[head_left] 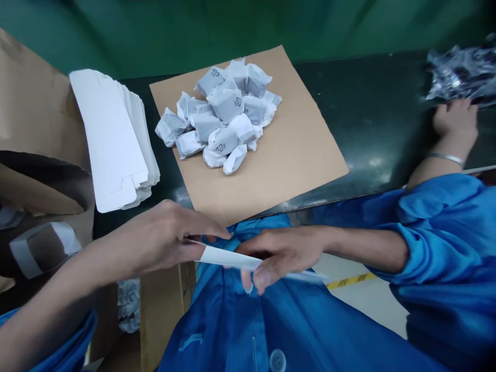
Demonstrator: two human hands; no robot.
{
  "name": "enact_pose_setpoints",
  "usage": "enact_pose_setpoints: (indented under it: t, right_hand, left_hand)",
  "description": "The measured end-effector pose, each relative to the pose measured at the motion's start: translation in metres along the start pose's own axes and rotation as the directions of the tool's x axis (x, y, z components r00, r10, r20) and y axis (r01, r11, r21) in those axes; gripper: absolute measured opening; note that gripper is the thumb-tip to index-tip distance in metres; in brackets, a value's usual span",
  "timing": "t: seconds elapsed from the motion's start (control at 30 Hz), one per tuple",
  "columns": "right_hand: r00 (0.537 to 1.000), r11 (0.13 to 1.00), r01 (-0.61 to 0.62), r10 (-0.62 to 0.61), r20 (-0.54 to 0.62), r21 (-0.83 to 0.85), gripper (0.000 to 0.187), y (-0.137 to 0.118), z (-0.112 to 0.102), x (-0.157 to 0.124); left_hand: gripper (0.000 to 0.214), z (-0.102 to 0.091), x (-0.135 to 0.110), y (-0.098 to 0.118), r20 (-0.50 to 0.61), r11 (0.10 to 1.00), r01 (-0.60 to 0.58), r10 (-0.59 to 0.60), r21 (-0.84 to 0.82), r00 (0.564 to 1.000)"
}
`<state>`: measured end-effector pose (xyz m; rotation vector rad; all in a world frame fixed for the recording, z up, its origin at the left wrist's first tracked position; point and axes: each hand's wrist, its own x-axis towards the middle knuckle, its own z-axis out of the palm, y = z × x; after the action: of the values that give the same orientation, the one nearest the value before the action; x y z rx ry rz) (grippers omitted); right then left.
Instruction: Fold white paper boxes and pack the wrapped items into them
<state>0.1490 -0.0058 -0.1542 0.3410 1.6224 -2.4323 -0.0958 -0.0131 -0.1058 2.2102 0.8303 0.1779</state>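
Note:
My left hand (166, 235) and my right hand (277, 253) both pinch a flat white box blank (228, 258), held edge-on in front of my blue coat, below the table edge. On the table lies a brown cardboard sheet (294, 150) with a pile of several small grey items wrapped in white foam bags (220, 116). A stack of flat white box blanks (114, 137) lies to the left of the sheet.
A brown cardboard box (34, 119) stands at the left, with another open carton (163, 305) below my left arm. At the right, another person's hand (455, 124) with a bracelet rests on the dark table near crumpled clear plastic (461, 70).

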Motion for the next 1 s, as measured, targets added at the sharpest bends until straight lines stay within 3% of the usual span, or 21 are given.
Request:
enact_pose_setpoints:
  t: [0.07, 0.1, 0.17, 0.23, 0.27, 0.33, 0.4, 0.5, 0.67, 0.87, 0.93, 1.0]
  right_hand:
    - [0.998, 0.999, 0.014, -0.011, 0.058, -0.053, 0.051, -0.003, -0.001, -0.003]
    - [1.000, 0.988, 0.007, -0.007, 0.002, -0.157, 0.055, -0.004, -0.001, -0.006]
    - [0.969, 0.868, -0.096, -0.030, -0.245, -0.487, 0.060, -0.005, 0.001, -0.014]
    - [0.873, 0.578, -0.285, -0.173, -0.456, -0.765, 0.072, -0.005, 0.008, -0.021]
    - [0.836, 0.407, -0.359, -0.259, -0.483, -0.840, 0.080, -0.004, 0.013, -0.023]
    - [0.802, 0.123, -0.435, -0.397, -0.446, -0.892, 0.088, 0.002, 0.022, -0.023]
    - [0.784, -0.030, -0.457, -0.486, -0.387, -0.889, 0.078, 0.008, 0.029, -0.017]
    - [0.752, -0.109, -0.461, -0.575, -0.323, -0.881, 0.058, 0.016, 0.032, -0.009]
    - [0.760, -0.259, -0.446, -0.616, -0.209, -0.857, 0.045, 0.012, 0.035, -0.006]
    - [0.741, -0.288, -0.453, -0.647, -0.177, -0.844, 0.037, 0.007, 0.043, -0.010]
    - [0.757, -0.287, -0.449, -0.626, -0.189, -0.846, 0.038, 0.006, 0.045, -0.011]
    - [0.766, -0.241, -0.463, -0.593, -0.248, -0.853, 0.041, 0.003, 0.045, -0.012]
  left_hand:
    - [0.025, -0.003, 0.005, -0.003, 0.246, 0.969, 0.094, -0.036, -0.229, 0.969]
    - [0.024, -0.002, 0.006, -0.006, 0.321, 0.937, 0.170, -0.067, -0.304, 0.945]
    - [0.021, 0.002, 0.004, -0.013, 0.306, 0.884, 0.299, -0.191, -0.359, 0.933]
    - [0.021, 0.010, -0.002, -0.019, 0.215, 0.829, 0.391, -0.330, -0.399, 0.919]
    - [0.022, 0.015, -0.006, -0.020, 0.178, 0.797, 0.422, -0.383, -0.433, 0.906]
    - [0.025, 0.023, -0.012, -0.020, 0.132, 0.736, 0.449, -0.448, -0.506, 0.884]
    - [0.025, 0.029, -0.015, -0.015, 0.094, 0.724, 0.446, -0.472, -0.526, 0.877]
    - [0.023, 0.032, -0.018, -0.008, -0.003, 0.793, 0.418, -0.467, -0.443, 0.884]
    - [0.019, 0.033, -0.025, -0.002, -0.051, 0.858, 0.362, -0.407, -0.364, 0.912]
    - [0.017, 0.040, -0.030, 0.003, -0.218, 0.968, 0.169, -0.208, -0.184, 0.954]
    - [0.017, 0.040, -0.031, 0.004, -0.211, 0.976, 0.135, -0.169, -0.169, 0.963]
    - [0.013, 0.038, -0.031, 0.002, -0.145, 0.956, 0.165, -0.204, -0.243, 0.968]
